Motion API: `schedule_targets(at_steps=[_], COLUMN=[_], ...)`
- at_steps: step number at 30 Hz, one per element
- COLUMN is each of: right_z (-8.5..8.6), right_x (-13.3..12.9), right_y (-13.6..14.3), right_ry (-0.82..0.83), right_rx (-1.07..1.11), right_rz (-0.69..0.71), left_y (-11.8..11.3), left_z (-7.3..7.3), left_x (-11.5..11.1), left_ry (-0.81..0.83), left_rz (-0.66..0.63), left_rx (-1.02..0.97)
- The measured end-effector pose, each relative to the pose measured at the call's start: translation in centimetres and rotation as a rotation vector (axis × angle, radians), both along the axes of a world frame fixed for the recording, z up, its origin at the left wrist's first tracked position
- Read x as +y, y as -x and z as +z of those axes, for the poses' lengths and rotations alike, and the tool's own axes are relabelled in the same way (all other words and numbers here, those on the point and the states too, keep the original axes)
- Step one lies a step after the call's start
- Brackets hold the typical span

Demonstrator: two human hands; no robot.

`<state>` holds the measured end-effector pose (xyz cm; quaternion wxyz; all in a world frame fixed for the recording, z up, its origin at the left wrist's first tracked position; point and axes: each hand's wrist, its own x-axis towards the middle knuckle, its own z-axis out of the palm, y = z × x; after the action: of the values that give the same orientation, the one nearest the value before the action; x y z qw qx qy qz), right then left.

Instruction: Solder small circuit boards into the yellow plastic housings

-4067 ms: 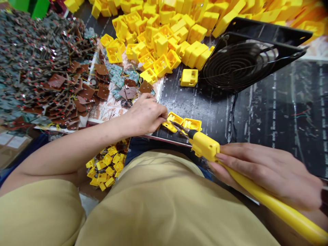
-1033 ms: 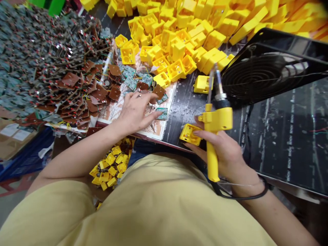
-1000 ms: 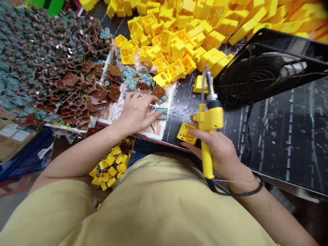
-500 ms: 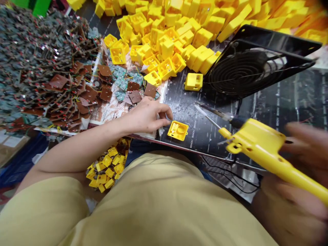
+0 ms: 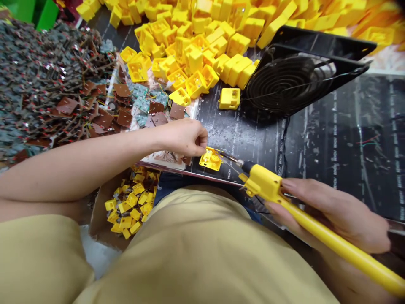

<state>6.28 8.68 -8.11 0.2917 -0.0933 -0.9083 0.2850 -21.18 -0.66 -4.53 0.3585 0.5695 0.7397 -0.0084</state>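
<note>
A small yellow housing lies with its inside facing up near the front edge of the black bench mat. My left hand is closed at the housing's upper left corner, thumb and finger pinched together; whatever is between them is too small to make out. My right hand grips a yellow soldering iron with a thin tube fixed beside its metal tip. That tip is over the housing's right part, close to my left fingertips. Whether it touches the housing is unclear.
Behind stands a black fan, beside a single yellow housing and a large heap of yellow housings. Circuit boards are piled at the left. Below the bench edge, a cardboard box holds small yellow parts.
The soldering iron has moved left, bringing its tip over the housing. My left fingers have closed into a pinch at the housing. The view has shifted slightly.
</note>
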Motion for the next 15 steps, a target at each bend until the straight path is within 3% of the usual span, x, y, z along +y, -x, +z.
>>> schedule_targets(at_steps=[4,8,11,15], right_z=[0.1,0.6,1.1,2.1], right_x=[0.4,0.3,0.6,1.0], right_y=[0.7,1.6,2.3,2.4], right_ry=[-0.031,-0.18,-0.28,-0.293], right_rx=[-0.015,-0.074,0.012,0.063], right_rz=[0.12,0.146,0.195,0.286], left_y=[0.1,0.7,0.7,0.3], left_z=[-0.6,-1.2,-1.1,-0.7], left_x=[0.3,0.4,0.6,1.1], left_ry=[-0.035,-0.063,-0.033,-0.015], left_rz=[0.029,0.006,0.004,0.017], left_rx=[-0.013,-0.101,-0.107,-0.024])
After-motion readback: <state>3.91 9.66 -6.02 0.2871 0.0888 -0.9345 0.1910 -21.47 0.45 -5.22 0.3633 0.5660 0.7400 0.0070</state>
